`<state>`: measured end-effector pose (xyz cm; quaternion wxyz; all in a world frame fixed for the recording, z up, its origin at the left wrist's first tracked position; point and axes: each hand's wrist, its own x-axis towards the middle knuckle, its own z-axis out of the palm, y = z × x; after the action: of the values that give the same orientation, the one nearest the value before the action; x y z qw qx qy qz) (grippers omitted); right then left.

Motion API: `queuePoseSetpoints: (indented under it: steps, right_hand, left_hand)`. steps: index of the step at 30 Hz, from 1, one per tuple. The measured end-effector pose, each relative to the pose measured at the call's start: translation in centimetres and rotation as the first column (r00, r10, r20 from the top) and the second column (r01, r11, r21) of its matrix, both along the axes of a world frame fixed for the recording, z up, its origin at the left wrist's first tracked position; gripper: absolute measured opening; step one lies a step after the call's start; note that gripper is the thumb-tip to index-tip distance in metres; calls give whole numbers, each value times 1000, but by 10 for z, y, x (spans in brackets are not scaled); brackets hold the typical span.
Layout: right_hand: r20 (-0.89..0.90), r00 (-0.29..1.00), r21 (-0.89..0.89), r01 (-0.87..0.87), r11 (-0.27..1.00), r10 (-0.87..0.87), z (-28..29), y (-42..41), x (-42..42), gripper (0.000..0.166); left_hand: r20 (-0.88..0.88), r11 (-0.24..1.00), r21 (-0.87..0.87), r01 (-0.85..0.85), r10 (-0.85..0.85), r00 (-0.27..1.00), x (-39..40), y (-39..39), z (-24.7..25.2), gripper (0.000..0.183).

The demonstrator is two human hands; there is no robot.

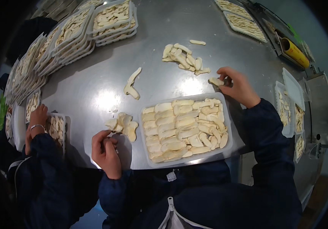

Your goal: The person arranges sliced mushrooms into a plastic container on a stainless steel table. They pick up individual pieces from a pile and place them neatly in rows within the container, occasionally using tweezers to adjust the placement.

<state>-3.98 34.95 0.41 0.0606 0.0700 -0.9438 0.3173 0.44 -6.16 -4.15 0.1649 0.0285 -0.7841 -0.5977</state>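
Pale slices, apparently of mushroom, lie in overlapping rows in a clear plastic tray [230, 134] before me. My right hand [238, 86] is above the tray's upper right corner, with a pale slice [216, 81] between thumb and fingers. Left of the tray, my left hand [106, 151] has curled fingers beside a small pile of broad slices [126, 126]; whether it holds a piece I cannot tell. Farther up the steel table lie a loose pair of slices [132, 84], a heap of narrower slices [184, 58] and a single slice [197, 42].
Stacks of filled trays [112, 20] line the table's upper left. A co-worker's hand [39, 116] is over trays at the left. More filled trays [245, 27] lie at the upper right, near a yellow roll [295, 53]. Other trays [284, 111] and a metal machine [321, 111] stand at the right.
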Motion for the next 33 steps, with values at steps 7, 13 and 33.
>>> queuePoseSetpoints:
  steps: [7,13,33]
  right_hand:
    - [-110,946,-105,-316,943,304,19,-86,72,39]
    - [-196,909,-17,-378,926,367,13,-115,91,35]
    - [-241,966,63,-81,995,94,19,-64,31,29]
  left_hand:
    - [-43,996,-74,-41,38,998,3,-6,-3,21]
    - [-32,998,-52,-43,41,999,3,1,1,22]
    - [21,998,-36,-51,51,998,6,-4,1,23]
